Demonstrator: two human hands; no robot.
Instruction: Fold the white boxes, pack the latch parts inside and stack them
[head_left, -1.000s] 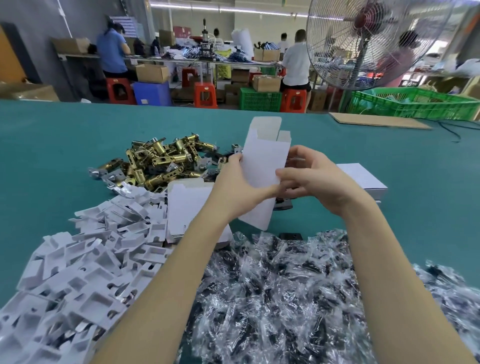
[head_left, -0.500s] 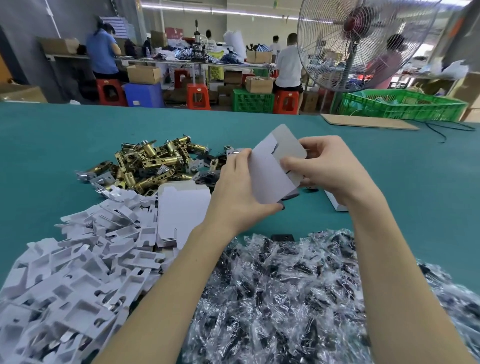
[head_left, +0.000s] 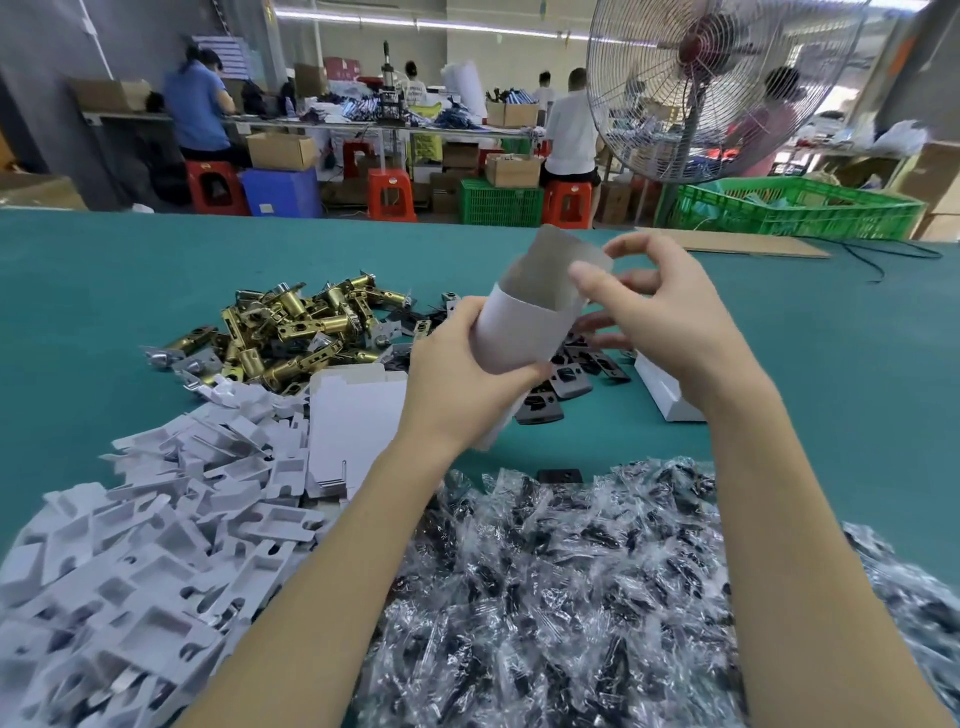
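Note:
My left hand (head_left: 457, 379) grips a white box (head_left: 524, 332) held above the table, opened into a sleeve with its grey inside showing. My right hand (head_left: 660, 312) is at the box's upper end, thumb and fingers curled round its top flap (head_left: 561, 254). Brass latch parts (head_left: 296, 327) lie in a heap at the far left. Dark metal plates (head_left: 566, 379) lie under the box. A stack of flat white boxes (head_left: 353, 426) sits by my left wrist, partly hidden by it. A finished white box (head_left: 665, 389) lies behind my right wrist.
White cardboard inserts (head_left: 145, 545) are piled at the near left. Clear bags of dark small parts (head_left: 561, 587) cover the near middle and right. A brown cardboard sheet (head_left: 737, 244) lies at the teal table's far edge. A large fan (head_left: 701, 78) and a green crate (head_left: 800, 208) stand beyond.
The box went from a flat upright blank to an opened sleeve tilted right. My right hand moved up from its side to the top flap. The view shifted, showing the dark plates below.

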